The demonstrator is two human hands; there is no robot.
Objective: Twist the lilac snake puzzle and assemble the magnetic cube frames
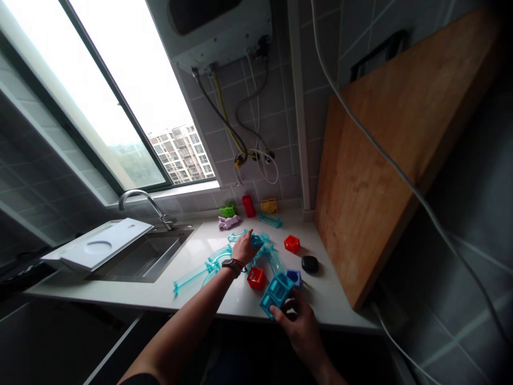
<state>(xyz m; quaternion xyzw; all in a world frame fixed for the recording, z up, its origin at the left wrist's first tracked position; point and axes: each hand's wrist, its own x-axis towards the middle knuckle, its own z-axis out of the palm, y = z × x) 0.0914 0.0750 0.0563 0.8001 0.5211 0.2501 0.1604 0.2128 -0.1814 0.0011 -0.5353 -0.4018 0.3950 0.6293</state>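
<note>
My right hand [298, 323] grips a translucent teal toy block [277, 291] with open compartments, thumb on its near side, above the front of the counter. Farther back, my left hand [243, 248], with a watch on its wrist, closes on a smaller, darker teal block [256, 241] among the loose track parts; its fingertips are partly hidden. Curved and straight teal track pieces [192, 279] lie to the left of that hand. Between the hands sits a red cube block [256, 278]. A blue block [294, 277] is just behind the held teal one.
Another red block [292, 244] and a black rounded case [310, 264] lie at the right. Green [227, 210], red [248, 206] and yellow [269, 206] blocks stand along the wall. A sink [160, 267] is left; a large wooden board [372, 160] leans right.
</note>
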